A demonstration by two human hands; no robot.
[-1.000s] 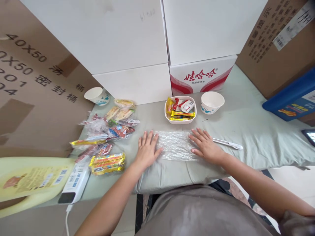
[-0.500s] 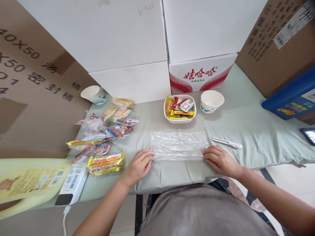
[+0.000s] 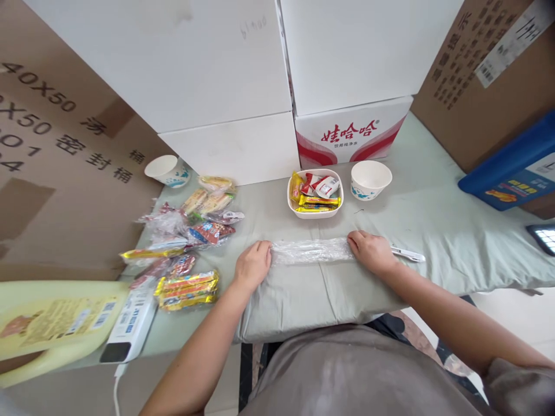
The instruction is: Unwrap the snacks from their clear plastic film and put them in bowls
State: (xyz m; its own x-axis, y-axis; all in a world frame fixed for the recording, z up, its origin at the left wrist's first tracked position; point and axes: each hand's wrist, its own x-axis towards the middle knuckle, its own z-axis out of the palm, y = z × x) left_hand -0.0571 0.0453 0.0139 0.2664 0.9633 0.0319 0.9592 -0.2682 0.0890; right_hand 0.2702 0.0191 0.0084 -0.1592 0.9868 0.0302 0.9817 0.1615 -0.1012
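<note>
A clear plastic wrapper (image 3: pixel 310 252) stretches between my hands as a narrow, crinkled strip on the cloth. My left hand (image 3: pixel 254 264) grips its left end with curled fingers. At the right end, my right hand (image 3: pixel 372 251) is closed on the same plastic. A white utility knife (image 3: pixel 408 253) lies just right of that hand, its left part hidden behind the hand. Beyond the strip sits a white bowl (image 3: pixel 315 214) holding yellow-wrapped sticks (image 3: pixel 319 201) and red-and-white packets (image 3: pixel 326 187).
White paper cups stand at the right (image 3: pixel 371 179) and far left (image 3: pixel 168 171). Several wrapped snacks (image 3: pixel 210 232) and a yellow bundle (image 3: pixel 187 290) lie left, near a power bank (image 3: pixel 130 325) and yellow jug (image 3: pixel 56 323). White boxes (image 3: pixel 234 150) wall the back; a blue container (image 3: pixel 511 167) stands right.
Both hands have moved away from my body and slightly inward. The plastic has gone from a wide flat sheet to a narrow folded strip between them.
</note>
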